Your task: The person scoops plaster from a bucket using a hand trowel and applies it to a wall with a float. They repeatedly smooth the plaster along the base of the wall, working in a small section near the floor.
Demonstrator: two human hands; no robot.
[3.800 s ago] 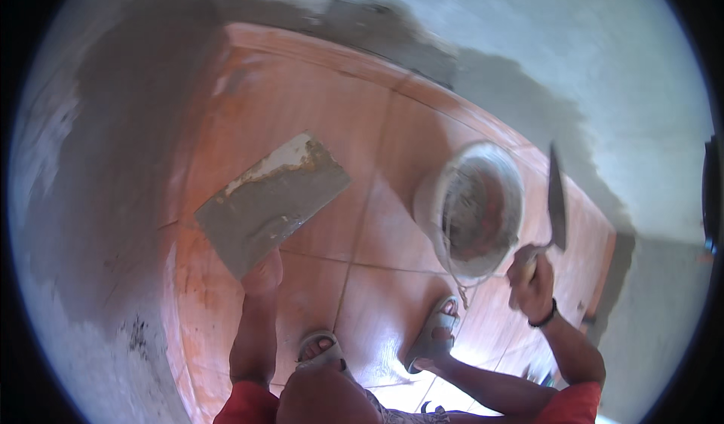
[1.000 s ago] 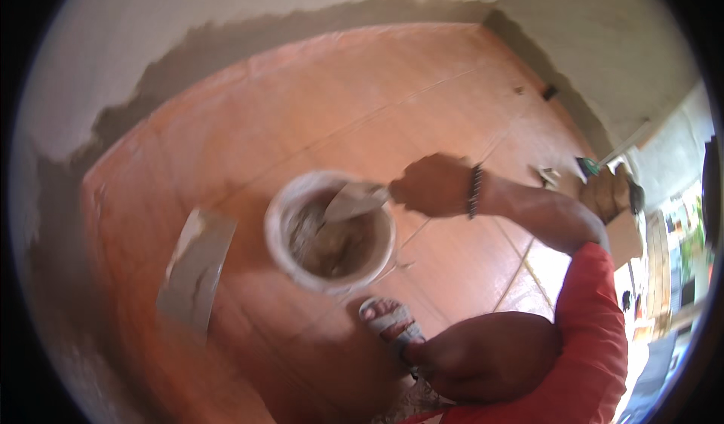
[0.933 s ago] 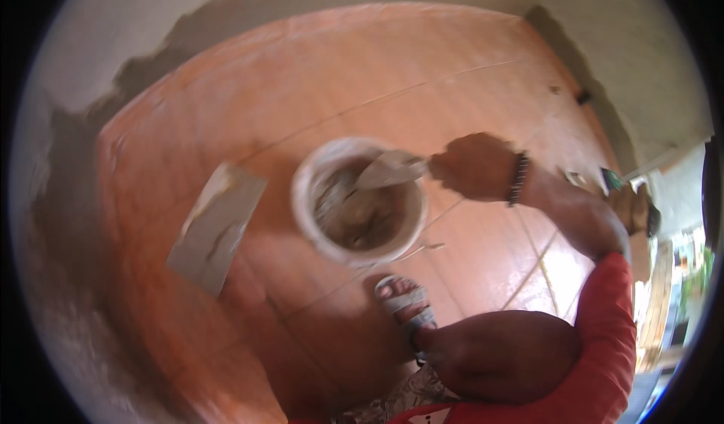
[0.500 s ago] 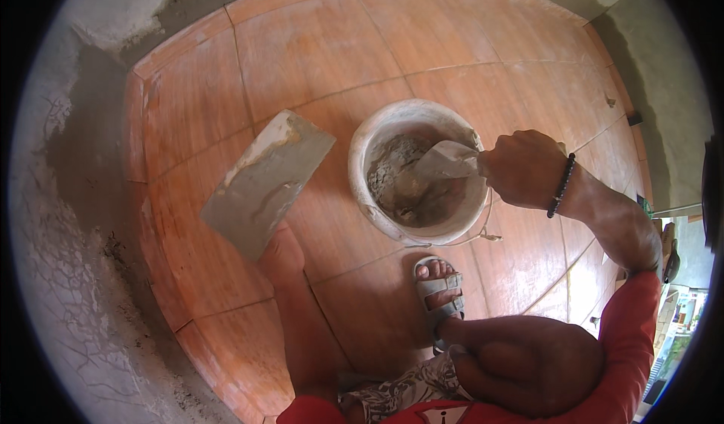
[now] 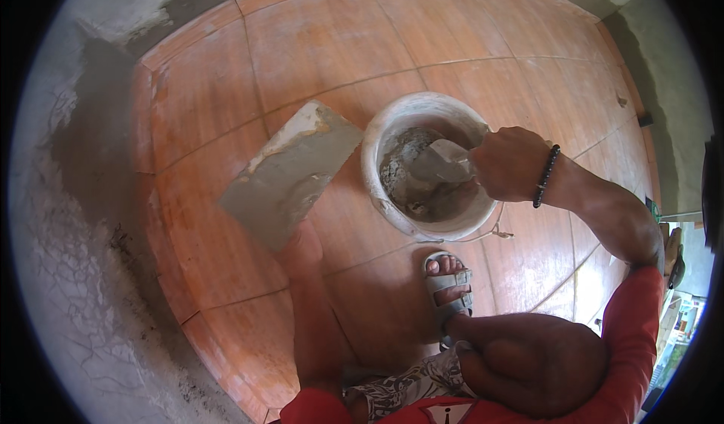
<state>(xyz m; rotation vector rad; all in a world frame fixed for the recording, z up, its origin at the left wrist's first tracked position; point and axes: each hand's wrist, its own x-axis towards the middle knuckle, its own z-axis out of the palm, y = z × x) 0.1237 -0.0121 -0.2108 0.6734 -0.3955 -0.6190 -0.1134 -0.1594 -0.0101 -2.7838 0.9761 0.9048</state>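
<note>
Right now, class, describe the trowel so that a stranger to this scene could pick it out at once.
Start at the orange tiled floor and find the white bucket near its middle. The trowel is inside it, its grey blade over the wet mortar, gripped by the right hand. Unlike the flat mortar-coated board held by the left hand beside the bucket, it is small and pointed.

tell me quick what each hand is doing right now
Left hand: under the plaster board, holding it.
Right hand: closed on the trowel in the bucket.
</note>
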